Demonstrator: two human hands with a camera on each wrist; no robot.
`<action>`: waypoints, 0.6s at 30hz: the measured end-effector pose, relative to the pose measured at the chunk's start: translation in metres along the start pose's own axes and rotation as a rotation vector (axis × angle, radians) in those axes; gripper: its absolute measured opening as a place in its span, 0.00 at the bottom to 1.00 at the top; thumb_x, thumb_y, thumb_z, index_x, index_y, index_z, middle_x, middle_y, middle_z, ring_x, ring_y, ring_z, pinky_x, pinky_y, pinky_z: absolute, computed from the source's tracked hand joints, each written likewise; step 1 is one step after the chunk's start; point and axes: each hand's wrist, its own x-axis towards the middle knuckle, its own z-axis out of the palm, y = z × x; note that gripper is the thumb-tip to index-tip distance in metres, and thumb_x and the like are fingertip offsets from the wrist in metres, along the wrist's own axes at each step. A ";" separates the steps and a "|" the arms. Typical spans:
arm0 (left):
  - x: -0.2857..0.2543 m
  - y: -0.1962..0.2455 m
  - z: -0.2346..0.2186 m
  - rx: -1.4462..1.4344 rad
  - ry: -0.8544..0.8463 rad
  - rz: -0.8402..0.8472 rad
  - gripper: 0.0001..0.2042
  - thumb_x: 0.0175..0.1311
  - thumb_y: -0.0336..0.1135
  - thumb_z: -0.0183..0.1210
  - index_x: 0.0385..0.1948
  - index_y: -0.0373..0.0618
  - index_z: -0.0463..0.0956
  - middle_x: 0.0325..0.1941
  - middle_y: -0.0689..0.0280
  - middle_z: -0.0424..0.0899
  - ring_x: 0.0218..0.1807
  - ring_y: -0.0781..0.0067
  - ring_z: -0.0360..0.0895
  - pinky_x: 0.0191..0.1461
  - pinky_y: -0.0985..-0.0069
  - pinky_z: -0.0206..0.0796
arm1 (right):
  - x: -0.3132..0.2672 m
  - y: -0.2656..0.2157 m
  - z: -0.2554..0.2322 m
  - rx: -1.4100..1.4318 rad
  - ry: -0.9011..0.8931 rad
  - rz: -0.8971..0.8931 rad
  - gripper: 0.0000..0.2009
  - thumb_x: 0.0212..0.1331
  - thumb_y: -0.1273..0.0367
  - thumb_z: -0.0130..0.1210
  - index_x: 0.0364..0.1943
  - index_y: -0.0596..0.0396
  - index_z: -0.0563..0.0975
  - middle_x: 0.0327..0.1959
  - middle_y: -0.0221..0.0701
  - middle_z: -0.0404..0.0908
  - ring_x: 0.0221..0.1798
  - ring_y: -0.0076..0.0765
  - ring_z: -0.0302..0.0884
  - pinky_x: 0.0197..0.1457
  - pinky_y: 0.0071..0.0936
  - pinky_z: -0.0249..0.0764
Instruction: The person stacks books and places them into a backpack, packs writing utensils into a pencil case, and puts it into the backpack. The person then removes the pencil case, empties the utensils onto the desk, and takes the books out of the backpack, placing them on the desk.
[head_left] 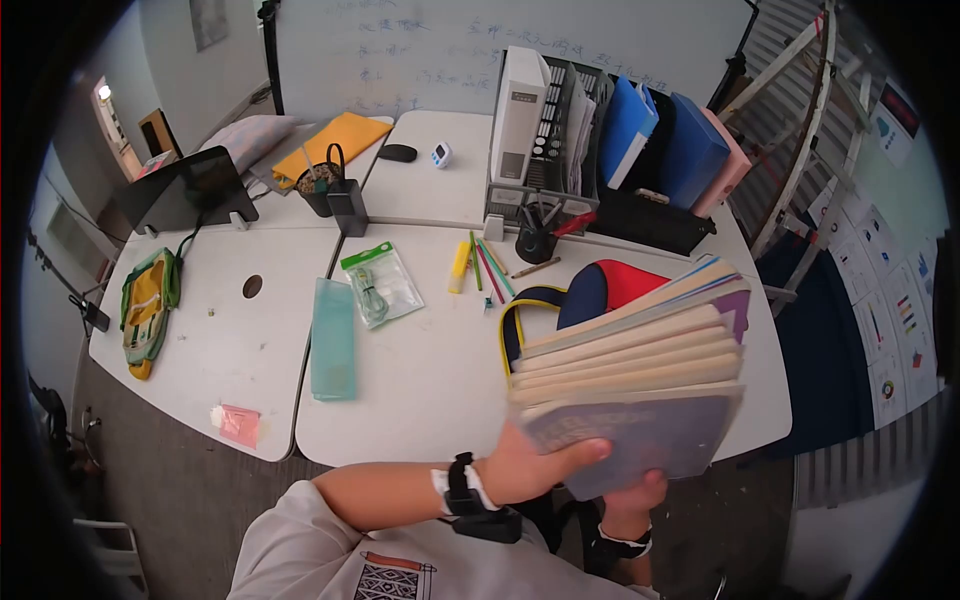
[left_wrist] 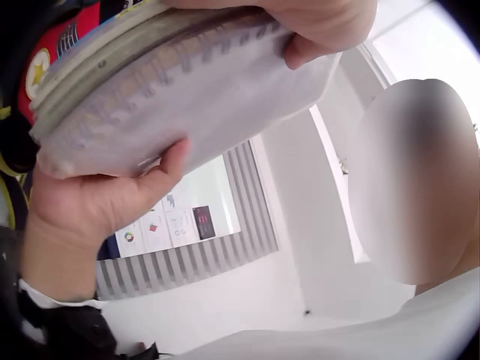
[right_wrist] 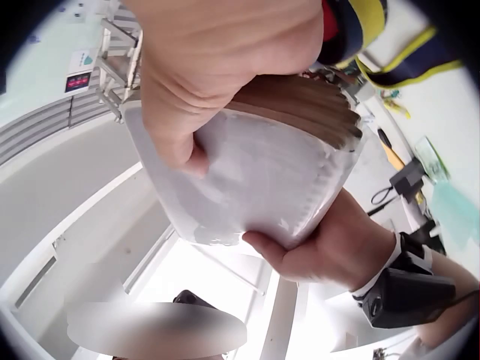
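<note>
Both hands hold a thick stack of notebooks (head_left: 640,420), tilted and fanned at the edges, above the front right of the table. The near cover is greyish, and spiral binding (left_wrist: 161,64) shows along one edge in the left wrist view. My left hand (head_left: 530,465) grips the lower left corner, thumb across the cover. At the lower right edge, my right hand (head_left: 638,493) grips with its thumb on the cover; its fingers are mostly hidden behind the stack. Behind the notebooks lies a red and navy bag (head_left: 625,283) with a yellow-edged strap (head_left: 512,325), partly covered.
A pen holder (head_left: 537,243) and file rack (head_left: 500,200) stand behind. Coloured pencils (head_left: 490,270), a yellow marker (head_left: 459,268), a bagged cable (head_left: 372,295) and a teal pouch (head_left: 333,340) lie mid-table. Leftward are a green-yellow bag (head_left: 150,310) and a dark screen (head_left: 190,190).
</note>
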 end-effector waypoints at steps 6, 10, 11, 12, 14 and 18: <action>0.048 -0.029 0.014 0.302 -0.352 0.131 0.40 0.55 0.39 0.73 0.67 0.35 0.59 0.62 0.57 0.73 0.66 0.67 0.66 0.70 0.69 0.58 | -0.015 -0.050 -0.012 -0.208 0.188 -0.176 0.37 0.58 0.48 0.53 0.69 0.55 0.63 0.71 0.40 0.64 0.71 0.46 0.63 0.73 0.49 0.62; 0.101 -0.047 -0.018 0.650 -0.880 0.094 0.28 0.59 0.34 0.68 0.61 0.39 0.69 0.63 0.57 0.74 0.69 0.67 0.65 0.71 0.69 0.57 | -0.027 -0.079 -0.023 -0.020 0.603 -0.221 0.35 0.67 0.47 0.41 0.69 0.57 0.61 0.71 0.41 0.64 0.70 0.50 0.64 0.71 0.49 0.65; 0.109 -0.044 -0.020 0.675 -0.830 -0.002 0.23 0.56 0.30 0.68 0.55 0.43 0.74 0.57 0.57 0.77 0.66 0.62 0.69 0.69 0.67 0.59 | -0.028 -0.082 -0.032 0.178 0.672 -0.262 0.34 0.69 0.46 0.37 0.69 0.58 0.61 0.70 0.42 0.65 0.68 0.52 0.67 0.68 0.48 0.69; 0.118 -0.055 -0.026 0.889 -0.791 0.049 0.24 0.52 0.30 0.69 0.54 0.46 0.75 0.55 0.58 0.77 0.64 0.59 0.70 0.68 0.64 0.60 | -0.030 -0.083 -0.039 0.173 0.672 -0.265 0.34 0.69 0.46 0.37 0.69 0.58 0.61 0.70 0.42 0.65 0.68 0.52 0.67 0.68 0.48 0.69; 0.126 -0.074 -0.033 1.097 -0.748 0.097 0.26 0.48 0.31 0.71 0.52 0.48 0.75 0.53 0.59 0.77 0.62 0.56 0.71 0.67 0.62 0.61 | -0.026 -0.079 -0.037 0.305 0.405 -0.199 0.33 0.71 0.49 0.40 0.69 0.60 0.58 0.68 0.44 0.66 0.63 0.54 0.72 0.62 0.46 0.74; 0.121 -0.091 -0.022 1.776 -0.784 0.268 0.34 0.39 0.38 0.74 0.55 0.51 0.74 0.57 0.59 0.74 0.65 0.52 0.67 0.68 0.50 0.59 | -0.017 -0.075 -0.037 0.542 -0.057 -0.076 0.33 0.71 0.58 0.48 0.71 0.64 0.50 0.64 0.47 0.70 0.57 0.57 0.78 0.56 0.47 0.80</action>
